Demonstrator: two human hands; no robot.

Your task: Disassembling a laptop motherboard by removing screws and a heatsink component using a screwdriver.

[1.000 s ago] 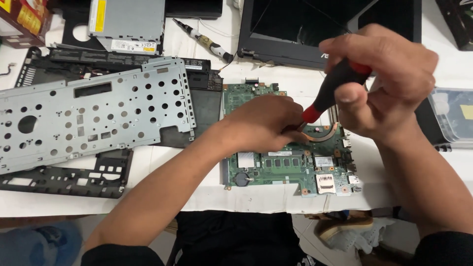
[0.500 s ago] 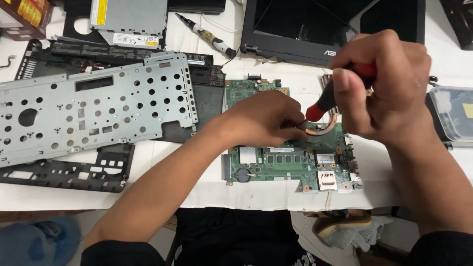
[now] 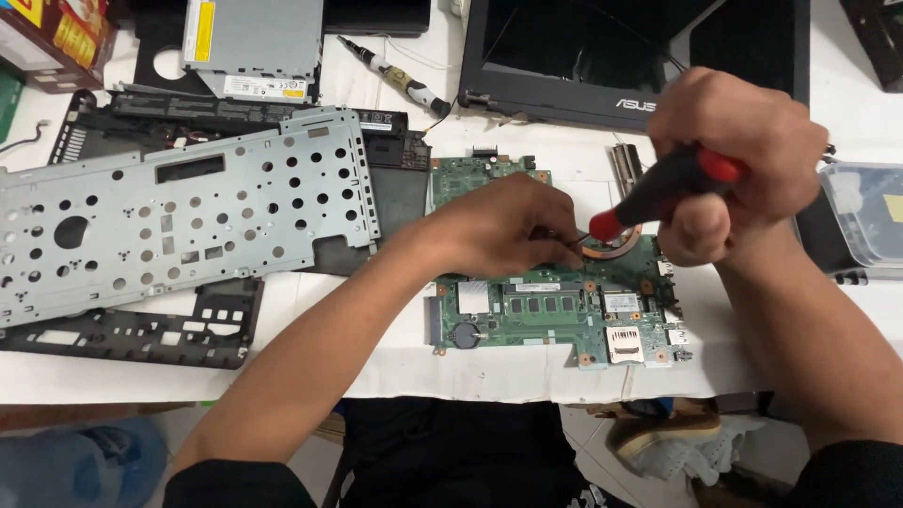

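While right hand [image 3: 738,155] grips screwdriver [image 3: 658,193], left hand [image 3: 503,226] hides its tip, fingers curled.

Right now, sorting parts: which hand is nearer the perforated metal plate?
Left. The left hand rests on the motherboard beside the plate; the right hand is farther away.

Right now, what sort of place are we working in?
Probably an electronics repair bench: a bare green motherboard on the white table, a perforated metal keyboard plate pulled off, and the right hand holding a red-and-black screwdriver.
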